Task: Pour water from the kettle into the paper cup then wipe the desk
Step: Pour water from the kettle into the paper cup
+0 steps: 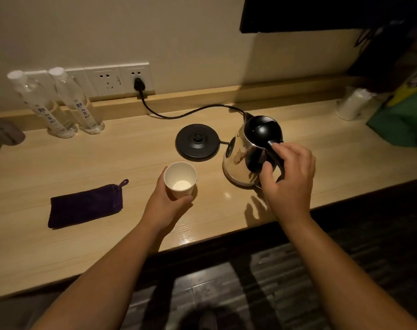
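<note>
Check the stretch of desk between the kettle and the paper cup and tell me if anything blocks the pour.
Nothing visible does. The kettle, gripped at its handle by the right hand, sits right of the paper cup, held by the left hand, with bare desk between. The black base lies behind that gap; the dark cloth is left of the cup.

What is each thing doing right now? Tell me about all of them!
Paper cup: upright, looks empty, held by the left hand.
Kettle: off its base, lid shut, standing on the desk; right hand curled at its handle.
Kettle base: bare, plugged into the wall.
Cloth: folded, lying flat.
Two water bottles: upright, capped.
</note>
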{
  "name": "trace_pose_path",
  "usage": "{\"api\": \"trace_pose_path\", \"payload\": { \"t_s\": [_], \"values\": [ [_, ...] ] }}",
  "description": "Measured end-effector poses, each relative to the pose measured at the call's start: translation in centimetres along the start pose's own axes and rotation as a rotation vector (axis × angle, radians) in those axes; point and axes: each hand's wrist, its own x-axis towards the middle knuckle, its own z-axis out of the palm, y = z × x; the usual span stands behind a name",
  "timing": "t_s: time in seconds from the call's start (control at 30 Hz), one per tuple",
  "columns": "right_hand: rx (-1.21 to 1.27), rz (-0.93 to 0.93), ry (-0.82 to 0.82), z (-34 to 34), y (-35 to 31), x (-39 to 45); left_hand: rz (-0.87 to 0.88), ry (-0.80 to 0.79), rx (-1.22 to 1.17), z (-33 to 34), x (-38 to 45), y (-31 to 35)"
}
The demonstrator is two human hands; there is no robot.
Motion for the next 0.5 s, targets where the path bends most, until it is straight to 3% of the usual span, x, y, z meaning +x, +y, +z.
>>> {"api": "trace_pose_path", "payload": {
  "t_s": [0.07, 0.13, 0.2, 0.5],
  "values": [
    [-0.054, 0.223, -0.044, -0.9, 1.3, 0.8, -0.016, -0.001, -0.008, 0.1, 0.1, 0.0],
    [0.103, 0.495, -0.206, -1.2, 2.0, 1.4, -0.012, 0.013, -0.021, 0.4, 0.0, 0.2],
    [0.289, 0.655, -0.314, -0.9, 2.7, 1.7, -0.015, 0.027, -0.024, 0.8, -0.1, 0.5],
    [0.377, 0.679, -0.258, -1.6, 3.8, 1.6, -0.030, 0.067, 0.046, 1.1, -0.3, 0.5]
  ]
}}
